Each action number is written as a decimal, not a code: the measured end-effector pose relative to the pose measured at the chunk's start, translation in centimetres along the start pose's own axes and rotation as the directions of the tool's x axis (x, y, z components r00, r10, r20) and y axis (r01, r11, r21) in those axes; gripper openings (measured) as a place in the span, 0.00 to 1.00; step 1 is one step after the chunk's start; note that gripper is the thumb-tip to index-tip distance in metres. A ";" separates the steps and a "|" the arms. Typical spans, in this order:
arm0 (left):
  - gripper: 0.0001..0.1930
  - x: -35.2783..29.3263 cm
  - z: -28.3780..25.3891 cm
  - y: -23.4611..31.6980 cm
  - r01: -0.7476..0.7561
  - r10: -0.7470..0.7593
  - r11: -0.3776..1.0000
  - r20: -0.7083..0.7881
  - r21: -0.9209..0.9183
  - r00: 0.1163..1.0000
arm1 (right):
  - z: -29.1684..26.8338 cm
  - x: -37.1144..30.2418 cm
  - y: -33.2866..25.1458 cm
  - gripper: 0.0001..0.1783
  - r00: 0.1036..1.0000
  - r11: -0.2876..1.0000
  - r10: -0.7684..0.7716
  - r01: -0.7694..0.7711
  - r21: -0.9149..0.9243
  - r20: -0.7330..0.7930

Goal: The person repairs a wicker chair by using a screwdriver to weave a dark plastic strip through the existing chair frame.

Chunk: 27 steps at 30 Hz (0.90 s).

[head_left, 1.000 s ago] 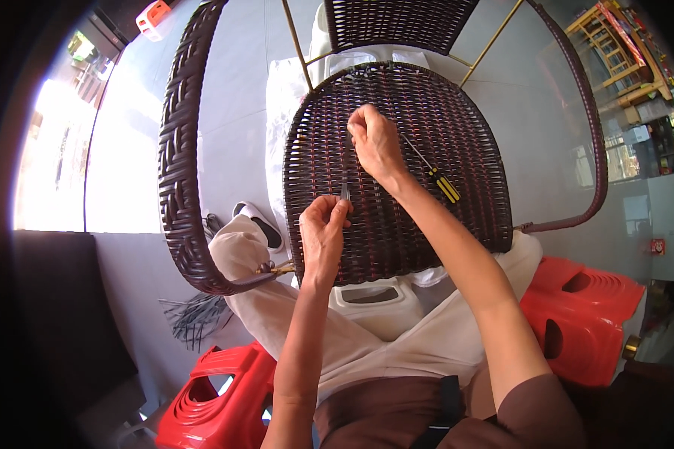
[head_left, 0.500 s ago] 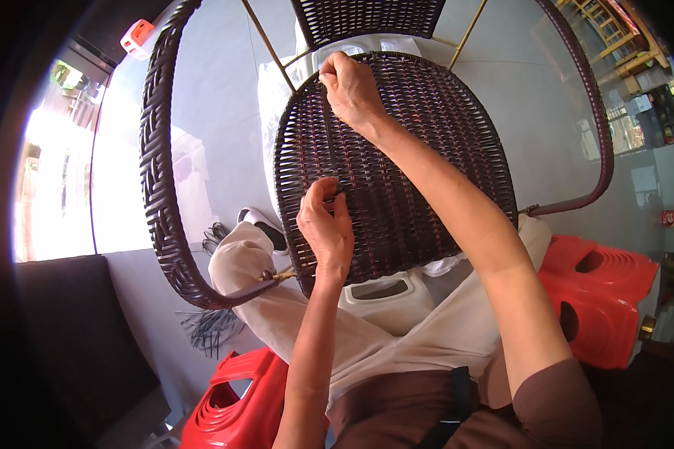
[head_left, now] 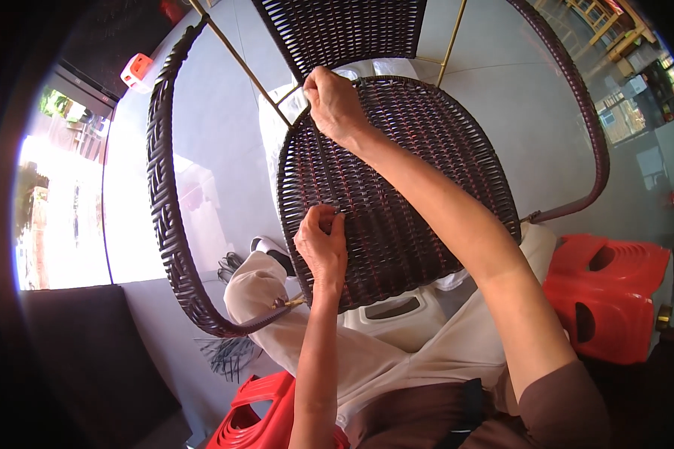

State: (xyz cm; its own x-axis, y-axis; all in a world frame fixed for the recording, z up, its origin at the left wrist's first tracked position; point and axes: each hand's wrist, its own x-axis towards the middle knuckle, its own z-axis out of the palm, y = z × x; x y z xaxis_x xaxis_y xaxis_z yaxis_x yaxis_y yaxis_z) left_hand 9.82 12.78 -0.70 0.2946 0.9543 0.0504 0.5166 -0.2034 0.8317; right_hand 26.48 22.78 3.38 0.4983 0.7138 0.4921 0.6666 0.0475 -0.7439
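A dark brown woven chair seat (head_left: 404, 202) lies tilted before me, over my lap. My left hand (head_left: 322, 247) is closed in a pinch above its left middle part; a small dark, shiny tip shows at the fingertips, too small to name. My right hand (head_left: 337, 105) reaches across to the seat's far left edge, thumb and fingers pressed together. A dark weaving strip (head_left: 322, 153) runs along the weave from the right hand toward the left; its end in the right fingers is mostly hidden. Beyond the seat stands the woven backrest (head_left: 344, 30).
Wrapped armrests curve at left (head_left: 165, 179) and right (head_left: 588, 112), with bare metal rods (head_left: 236, 56) beside the backrest. Red plastic stools (head_left: 606, 299) flank me; a white stool (head_left: 389, 314) is under the seat. Loose dark strips (head_left: 232, 355) lie on the floor at left.
The chair and both hands sit slightly lower in the view. My right hand has shifted a little left along the seat's far edge; my left hand keeps its pinch.
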 end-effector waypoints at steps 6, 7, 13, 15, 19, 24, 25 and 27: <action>0.09 0.8 -0.2 -0.4 -0.024 0.022 0.995 0.016 0.094 1.000 | -0.1 0.3 -0.3 0.04 0.997 0.997 -0.072 0.073 0.020 -0.031; 0.10 1.1 -0.2 -0.5 -0.023 0.018 0.994 0.041 0.110 0.999 | -0.2 0.3 -0.3 0.04 0.996 0.996 -0.082 0.083 0.014 -0.015; 0.12 3.2 -1.8 -1.5 -0.008 0.017 0.999 0.261 -0.035 0.965 | -0.5 0.5 -1.2 0.04 0.993 0.993 -0.117 0.118 -0.009 0.006; 0.12 3.1 -1.7 -2.0 0.074 -0.042 0.992 0.284 -0.104 0.958 | -0.4 0.5 -1.0 0.04 0.996 0.996 -0.093 0.093 0.002 0.016; 0.09 3.0 -0.9 -1.6 0.007 -0.032 0.993 0.213 0.117 0.976 | -0.7 1.2 -0.6 0.04 1.000 1.000 -0.026 0.026 -0.012 0.005; 0.09 2.9 -0.8 -2.0 0.048 -0.053 0.998 0.224 0.027 0.973 | -1.1 1.1 -1.9 0.05 0.987 0.986 -0.162 0.161 0.043 0.018; 0.09 3.3 -0.8 -2.8 0.086 -0.064 0.993 0.250 -0.077 0.966 | -1.4 1.0 -2.5 0.05 0.986 0.986 -0.163 0.162 0.045 0.020; 0.12 3.3 -2.5 -0.5 0.249 -0.148 0.891 0.277 -0.379 0.949 | -2.4 0.7 -4.2 0.05 0.973 0.963 -0.180 0.144 0.229 0.142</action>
State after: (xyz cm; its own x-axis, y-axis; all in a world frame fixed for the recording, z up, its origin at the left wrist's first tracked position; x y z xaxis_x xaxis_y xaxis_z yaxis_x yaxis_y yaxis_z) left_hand 8.48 16.58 0.45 0.4259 0.8755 -0.2284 0.2293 0.1397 0.9633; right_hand 25.38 21.42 7.96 0.2866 0.7855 0.5485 0.5863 0.3090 -0.7489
